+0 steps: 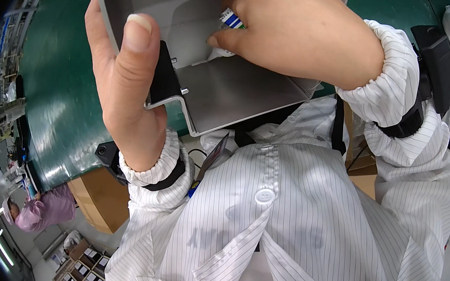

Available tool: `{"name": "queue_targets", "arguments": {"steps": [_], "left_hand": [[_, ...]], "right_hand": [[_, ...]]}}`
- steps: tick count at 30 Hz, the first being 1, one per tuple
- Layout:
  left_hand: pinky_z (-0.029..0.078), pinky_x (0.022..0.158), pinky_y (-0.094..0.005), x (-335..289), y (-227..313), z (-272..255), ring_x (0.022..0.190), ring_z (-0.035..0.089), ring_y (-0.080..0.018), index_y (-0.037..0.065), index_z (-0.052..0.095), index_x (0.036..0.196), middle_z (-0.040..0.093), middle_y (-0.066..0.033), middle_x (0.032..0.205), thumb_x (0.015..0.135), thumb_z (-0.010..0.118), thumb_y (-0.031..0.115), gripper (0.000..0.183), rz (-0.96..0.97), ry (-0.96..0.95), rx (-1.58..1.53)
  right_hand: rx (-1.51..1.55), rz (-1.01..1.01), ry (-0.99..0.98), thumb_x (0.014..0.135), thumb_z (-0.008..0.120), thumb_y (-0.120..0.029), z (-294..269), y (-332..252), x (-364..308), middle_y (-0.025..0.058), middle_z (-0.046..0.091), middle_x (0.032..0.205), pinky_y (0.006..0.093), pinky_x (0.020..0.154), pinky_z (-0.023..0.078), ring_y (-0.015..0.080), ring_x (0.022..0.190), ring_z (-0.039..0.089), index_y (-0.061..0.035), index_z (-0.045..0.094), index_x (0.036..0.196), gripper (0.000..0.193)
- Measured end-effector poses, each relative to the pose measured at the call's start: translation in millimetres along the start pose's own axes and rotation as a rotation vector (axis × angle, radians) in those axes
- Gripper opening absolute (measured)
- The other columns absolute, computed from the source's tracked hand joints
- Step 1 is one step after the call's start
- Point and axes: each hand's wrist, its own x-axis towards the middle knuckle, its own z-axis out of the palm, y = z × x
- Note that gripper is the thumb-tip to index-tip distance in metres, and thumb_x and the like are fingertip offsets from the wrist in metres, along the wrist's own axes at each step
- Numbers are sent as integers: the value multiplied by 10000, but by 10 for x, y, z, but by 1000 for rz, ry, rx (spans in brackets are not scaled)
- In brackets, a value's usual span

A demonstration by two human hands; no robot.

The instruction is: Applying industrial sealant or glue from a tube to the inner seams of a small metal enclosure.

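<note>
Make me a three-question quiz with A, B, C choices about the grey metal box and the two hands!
1. Where is the right hand?
A. inside the grey metal housing
B. on the floor
C. in a pocket

2. What colour is the table?
A. red
B. green
C. yellow

3. What is the left hand doing?
A. waving free
B. gripping the housing's edge
C. lying flat

Answers:
1 A, it reaches into the housing, pinching a small white and blue item.
2 B, green surface shows behind.
3 B, its thumb wraps the wall.

left hand (124, 77) gripping, right hand (298, 27) fingers pinched
</note>
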Motion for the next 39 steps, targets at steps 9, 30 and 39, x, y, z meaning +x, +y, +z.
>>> {"name": "queue_targets", "arguments": {"steps": [9,30,39], "left_hand": [[335,1042,-357,-77,-48,-239,1247,411,-259,8,438,1297,439,-190,1323,711,405,-245,639,282,-4,692],[306,1060,-360,68,-62,-250,1251,406,-267,4,438,1297,435,-193,1327,515,334,-310,850,720,-394,634],[345,1033,-405,-38,-5,-212,1229,424,-320,-32,448,1277,444,-234,1304,431,320,-269,887,556,-199,926]], "right_hand": [[-71,120,-147,754,543,-213,-124,-151,-31,232,597,651,422,635,486,376,626,592,42,647,668,288],[71,27,4,740,551,-204,-54,17,-170,236,592,654,419,653,479,378,634,584,59,640,670,286],[-68,102,3,748,547,-214,198,209,-128,218,605,669,419,662,487,374,640,588,28,651,685,271]]}}
